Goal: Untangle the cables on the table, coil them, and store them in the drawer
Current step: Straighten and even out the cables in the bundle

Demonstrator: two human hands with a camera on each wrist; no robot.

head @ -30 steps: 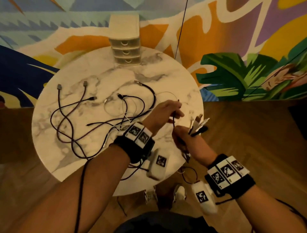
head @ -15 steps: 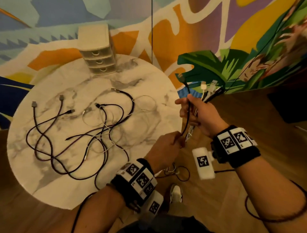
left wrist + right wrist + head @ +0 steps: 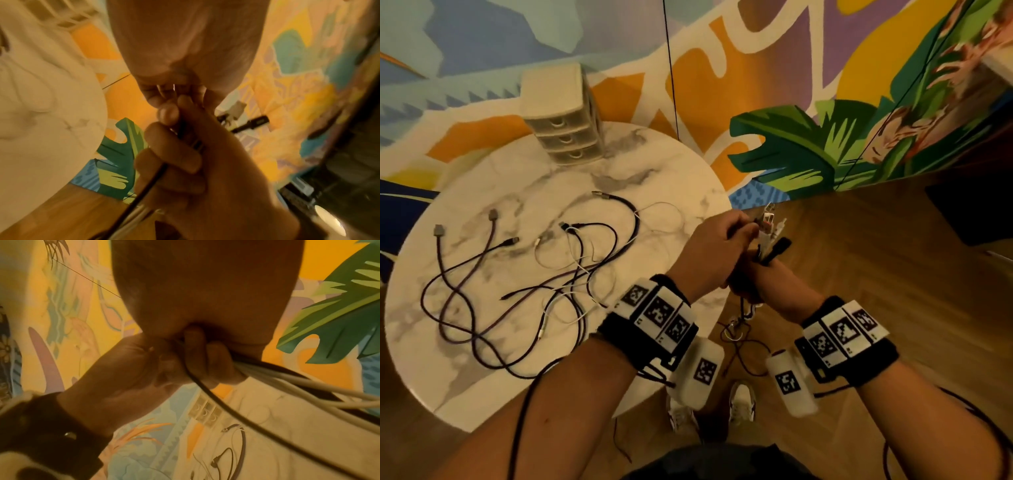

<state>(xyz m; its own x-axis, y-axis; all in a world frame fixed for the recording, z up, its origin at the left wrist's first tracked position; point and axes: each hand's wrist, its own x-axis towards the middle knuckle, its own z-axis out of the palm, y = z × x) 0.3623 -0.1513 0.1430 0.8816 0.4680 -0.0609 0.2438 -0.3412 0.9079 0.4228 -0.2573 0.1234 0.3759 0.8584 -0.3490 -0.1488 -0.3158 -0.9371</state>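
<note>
My right hand grips a cable bundle of white and black leads, held upright just past the table's right edge, plug ends on top. My left hand lies over it and pinches the bundle near the plugs. In the right wrist view my curled fingers clamp the white and black leads. The left wrist view shows the right hand around a black lead. Loose ends hang below the hands. A tangle of dark and white cables lies on the marble table.
A small beige three-drawer unit stands at the table's far edge, all drawers closed. A painted mural wall rises behind the table. Wooden floor lies to the right, and my shoes show below the hands.
My right hand has come down from its raised position with the bundle. My left hand has moved up the black lead and now meets the right hand at the plug ends.
</note>
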